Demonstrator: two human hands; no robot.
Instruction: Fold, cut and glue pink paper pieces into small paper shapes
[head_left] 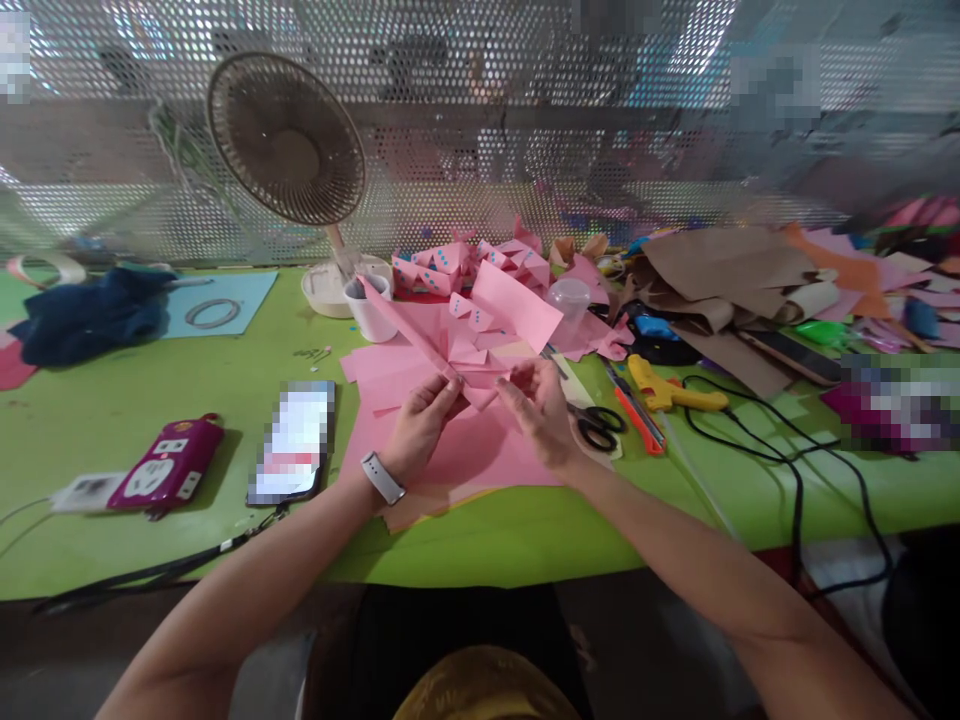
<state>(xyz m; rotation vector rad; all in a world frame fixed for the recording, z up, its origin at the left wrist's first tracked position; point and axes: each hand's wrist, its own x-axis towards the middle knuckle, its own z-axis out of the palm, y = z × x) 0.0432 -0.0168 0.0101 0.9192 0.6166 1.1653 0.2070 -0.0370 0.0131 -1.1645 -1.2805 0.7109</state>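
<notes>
Near the middle of the green worktop, over a spread of pink paper sheets: left hand and right hand both closed on a folded pink paper piece, fingers pinching its lower point from either side, thumbs on top. Folded piece tilted, one long crease running up toward the far edge, small blue-dotted flaps showing on its upper face. White band on the left wrist. Just beside the right hand, toward the right edge: black-handled scissors, then an orange cutter and a yellow glue gun with a black cord trailing off the near edge. Behind the folded piece, touching distance uncertain: a white cup and a clear plastic cup. Farther back, toward the far edge: a heap of pink folded shapes with blue dots, a desk fan standing upright against a perforated metal screen. Left of the pink sheets: a phone lying flat, then a magenta power strip. At the far left corner: a dark blue cloth and a light blue sheet bearing a ring of tape. Toward the far right corner: brown paper scraps and mixed coloured offcuts, piled loosely.
</notes>
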